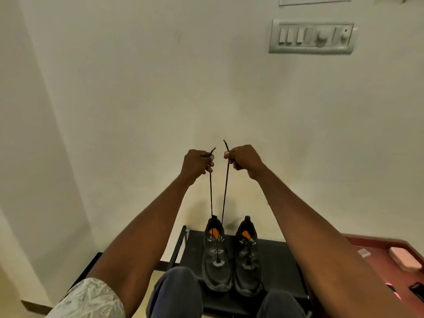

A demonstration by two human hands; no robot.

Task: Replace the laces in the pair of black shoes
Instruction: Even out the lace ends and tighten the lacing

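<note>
Two black shoes with orange insoles stand side by side on a black rack (275, 267), toes toward me. Both ends of a black lace (226, 187) run taut up from the left shoe (215, 260). My left hand (197, 164) grips one end and my right hand (243, 160) grips the other, both raised high in front of the wall, close together, with the lace tips poking out above the fists. The right shoe (247, 262) is laced, its lace lying loose on top.
A red table (378, 253) at the right carries a pink block (405, 260) and small dark items. My knees (176, 292) sit just before the rack. A switch panel (312, 36) hangs on the cream wall above.
</note>
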